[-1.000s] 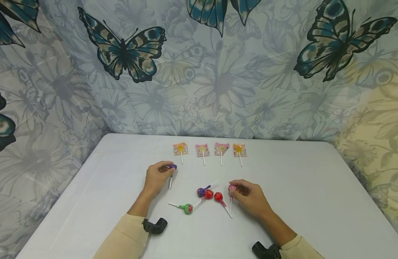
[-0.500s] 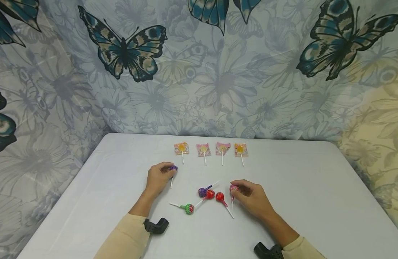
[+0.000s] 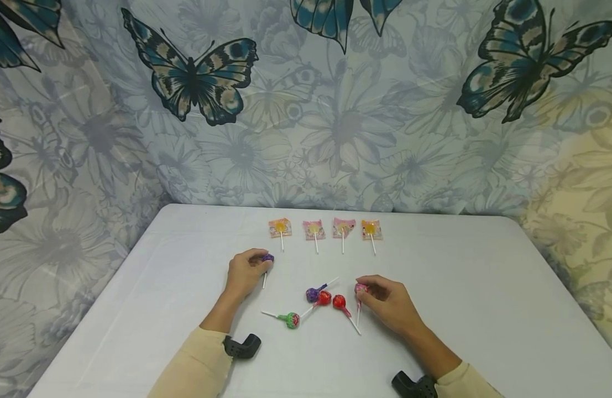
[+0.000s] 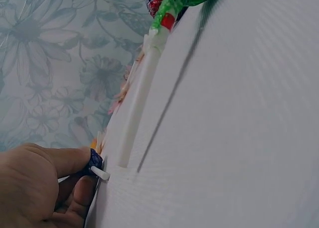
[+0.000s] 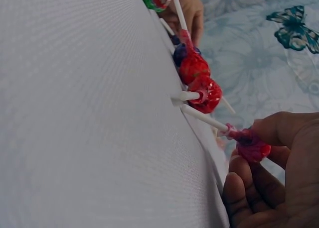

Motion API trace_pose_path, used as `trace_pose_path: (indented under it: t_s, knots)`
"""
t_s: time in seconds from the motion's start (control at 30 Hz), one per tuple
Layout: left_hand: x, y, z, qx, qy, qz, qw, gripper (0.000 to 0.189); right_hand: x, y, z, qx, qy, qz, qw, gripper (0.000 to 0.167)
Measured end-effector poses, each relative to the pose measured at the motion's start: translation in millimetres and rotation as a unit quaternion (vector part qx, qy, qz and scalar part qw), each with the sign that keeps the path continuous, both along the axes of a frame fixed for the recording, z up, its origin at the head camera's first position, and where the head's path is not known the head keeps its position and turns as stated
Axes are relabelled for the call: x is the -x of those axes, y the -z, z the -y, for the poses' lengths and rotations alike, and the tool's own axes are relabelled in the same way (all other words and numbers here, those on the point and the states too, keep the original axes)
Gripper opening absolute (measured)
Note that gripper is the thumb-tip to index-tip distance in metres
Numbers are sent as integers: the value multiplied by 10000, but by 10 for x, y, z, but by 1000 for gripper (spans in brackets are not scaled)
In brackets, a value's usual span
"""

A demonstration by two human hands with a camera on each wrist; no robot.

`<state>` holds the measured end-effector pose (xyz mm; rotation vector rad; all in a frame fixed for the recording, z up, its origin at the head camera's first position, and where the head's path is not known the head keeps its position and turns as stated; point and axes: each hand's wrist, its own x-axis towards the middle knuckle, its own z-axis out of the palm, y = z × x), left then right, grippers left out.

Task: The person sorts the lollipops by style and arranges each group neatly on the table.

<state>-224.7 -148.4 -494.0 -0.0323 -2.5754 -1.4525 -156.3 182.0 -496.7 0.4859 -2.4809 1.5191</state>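
My left hand (image 3: 243, 273) pinches the round head of a purple lollipop (image 3: 268, 258) between thumb and fingers, its white stick pointing toward me. Over on the right, my right hand (image 3: 387, 301) pinches a pink lollipop (image 3: 361, 288) by its head; the right wrist view shows its wrapper (image 5: 253, 147) under the thumb. Between the hands lie a second purple lollipop (image 3: 313, 295), a red lollipop (image 3: 324, 298) touching it, another red lollipop (image 3: 339, 302) beside the pink one, and a green lollipop (image 3: 292, 320) nearer to me.
Several flat wrapped lollipops stand in a row near the table's back edge, from an orange one (image 3: 280, 227) to a yellow one (image 3: 371, 229), with two pink ones (image 3: 313, 229) between. The white table (image 3: 460, 287) meets a butterfly-patterned cloth (image 3: 345, 138) behind.
Both hands keep their grip on the same lollipops and hardly move. The whole head view shifts slightly, so everything on the table appears a little farther right.
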Motion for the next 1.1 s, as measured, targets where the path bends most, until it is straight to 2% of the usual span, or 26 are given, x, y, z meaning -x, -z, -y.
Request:
trace_pose_path:
  t_s: [0.33, 0.6, 0.73, 0.97, 1.1]
  knots:
    - [8, -6, 18, -53, 47, 35, 10000, 25, -14, -76, 24, 51, 32, -18, 10000, 22]
    - [9, 8, 17, -197, 74, 81, 9997, 25, -186, -548, 176, 2, -41, -389, 9992, 23]
    - [17, 22, 14, -270, 66, 74, 9996, 24, -184, -630, 220, 95, -220, -549, 9982, 24]
    - [15, 19, 8, -279, 51, 58, 9996, 25, -136, -790, 333, 216, -570, -1099, 9921, 25]
    - [10, 12, 6, -231, 32, 60, 9997, 25, -92, -894, 422, 365, -728, -1193, 9895, 26]
